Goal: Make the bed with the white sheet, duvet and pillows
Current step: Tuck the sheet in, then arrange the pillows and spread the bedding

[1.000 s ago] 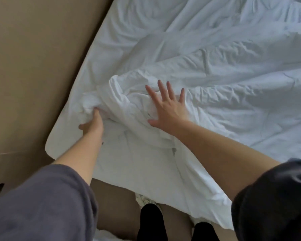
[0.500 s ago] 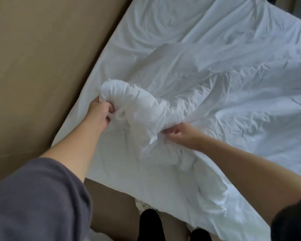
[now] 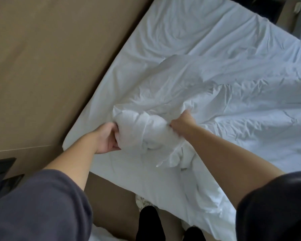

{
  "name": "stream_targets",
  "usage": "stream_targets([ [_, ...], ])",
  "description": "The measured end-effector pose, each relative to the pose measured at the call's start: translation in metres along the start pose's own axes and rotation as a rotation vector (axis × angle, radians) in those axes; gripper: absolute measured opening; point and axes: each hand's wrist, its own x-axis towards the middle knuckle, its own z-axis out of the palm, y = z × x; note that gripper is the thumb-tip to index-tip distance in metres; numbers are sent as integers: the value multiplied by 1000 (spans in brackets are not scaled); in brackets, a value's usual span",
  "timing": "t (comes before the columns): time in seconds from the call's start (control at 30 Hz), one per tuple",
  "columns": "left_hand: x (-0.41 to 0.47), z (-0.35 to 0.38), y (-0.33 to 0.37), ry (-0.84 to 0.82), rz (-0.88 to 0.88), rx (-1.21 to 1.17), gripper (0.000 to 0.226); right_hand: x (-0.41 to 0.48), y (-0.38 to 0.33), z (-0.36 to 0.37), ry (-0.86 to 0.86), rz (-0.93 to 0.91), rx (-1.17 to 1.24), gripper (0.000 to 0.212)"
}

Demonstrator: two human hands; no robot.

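Observation:
A white duvet (image 3: pixel 233 105) lies crumpled over the bed, on top of the white sheet (image 3: pixel 189 32) that covers the mattress. A bunched corner of the duvet (image 3: pixel 144 129) rises near the bed's near left corner. My left hand (image 3: pixel 108 138) is shut on the left side of that bunch. My right hand (image 3: pixel 181 122) grips the fabric on its right side, fingers buried in the folds. The duvet's lower edge hangs over the near side of the bed. No pillows are in view.
A tan wall or headboard panel (image 3: pixel 50 66) runs along the bed's left side. My legs in dark trousers (image 3: pixel 149 223) stand on the brown floor (image 3: pixel 111 206) at the near edge. A dark object (image 3: pixel 2 166) sits at the far left.
My right hand went from lying flat on the duvet to gripping it. Both hands gathered the corner into a bunch and shifted it toward the near left corner of the bed.

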Motion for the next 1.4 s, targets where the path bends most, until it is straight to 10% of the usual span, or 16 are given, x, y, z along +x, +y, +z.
stream_targets([
  [0.1, 1, 4, 1, -52, -188, -98, 76, -12, 16, -4, -240, 44, -472, 67],
  [0.27, 23, 51, -1, 318, -145, 167, 27, -13, 42, -15, -427, 356, -462, 43],
  [0.4, 26, 68, 19, 524, 383, 648, 64, -4, 42, -36, 68, 80, -707, 89],
  [0.5, 0, 74, 46, 562, 667, 936, 57, -9, 34, -43, 381, -327, -768, 84],
  [0.87, -120, 151, 261, 469, 1381, 1253, 55, -29, -79, -156, 297, -676, 114, 104],
  [1.13, -215, 224, 397, 740, 1374, 1209, 65, -78, -154, -272, 484, -829, 166, 70],
  [1.4, -78, 165, 278, 648, 791, 1060, 87, -17, -41, -188, 354, -419, -237, 67],
])
